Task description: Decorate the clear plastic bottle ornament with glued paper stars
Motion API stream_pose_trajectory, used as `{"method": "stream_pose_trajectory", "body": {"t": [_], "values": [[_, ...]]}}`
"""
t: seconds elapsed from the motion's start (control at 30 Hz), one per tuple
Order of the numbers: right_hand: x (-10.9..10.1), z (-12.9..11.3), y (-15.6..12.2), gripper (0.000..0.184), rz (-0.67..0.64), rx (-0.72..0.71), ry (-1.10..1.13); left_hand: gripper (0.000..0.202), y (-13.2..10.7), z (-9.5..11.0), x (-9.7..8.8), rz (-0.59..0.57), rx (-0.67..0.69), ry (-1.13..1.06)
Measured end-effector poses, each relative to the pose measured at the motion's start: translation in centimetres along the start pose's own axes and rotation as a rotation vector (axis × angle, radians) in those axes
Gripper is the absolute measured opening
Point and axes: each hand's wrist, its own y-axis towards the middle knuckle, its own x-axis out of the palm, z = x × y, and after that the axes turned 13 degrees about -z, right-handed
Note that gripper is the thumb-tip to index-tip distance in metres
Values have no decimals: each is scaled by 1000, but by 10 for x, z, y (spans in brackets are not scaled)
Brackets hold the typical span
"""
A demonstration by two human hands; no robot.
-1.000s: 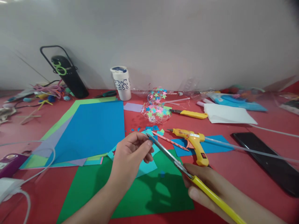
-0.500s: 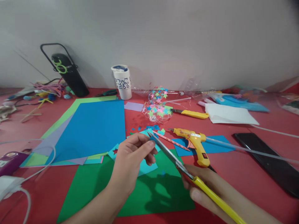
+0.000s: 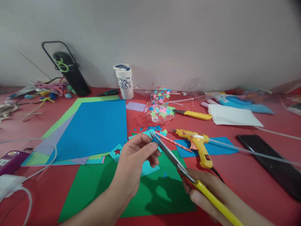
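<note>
Between thumb and fingers, my left hand (image 3: 137, 153) pinches a small blue piece of paper (image 3: 155, 140). My right hand (image 3: 207, 188) grips yellow-handled scissors (image 3: 169, 153); their blades point up and left, with the tips right at the blue piece. Most of that piece is hidden by my fingertips and the blades. Below both hands lies a green sheet (image 3: 141, 204). Light-blue paper (image 3: 149, 168) rests on it behind my left hand, and a scrap with a star-shaped hole (image 3: 115, 153) shows to the left.
Blue sheets (image 3: 94, 131) are stacked at left. A yellow glue gun (image 3: 201, 144), a box cutter (image 3: 195, 115) and a phone (image 3: 268, 160) lie at right. Behind stand a clear shape with coloured stars (image 3: 161, 110), a white cup (image 3: 124, 83) and a black bottle (image 3: 70, 75).
Both hands keep nearly the same pose, with the scissor tips still at the blue piece. The whole view has shifted slightly.
</note>
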Motion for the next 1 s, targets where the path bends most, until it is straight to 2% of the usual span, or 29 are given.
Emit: {"method": "stream_pose_trajectory", "body": {"t": [0.23,0.47,0.73,1.0], "values": [[6,10,-4,30,122,-92,-131,15,0,1,0,-2,-5,2],[7,3,-4,32,90,-87,-80,15,0,0,0,-11,-11,-18],[9,3,-4,34,154,-47,-69,15,0,2,1,-4,-19,-15],[12,3,-4,36,158,-32,-31,15,1,2,1,1,-21,-8]]}}
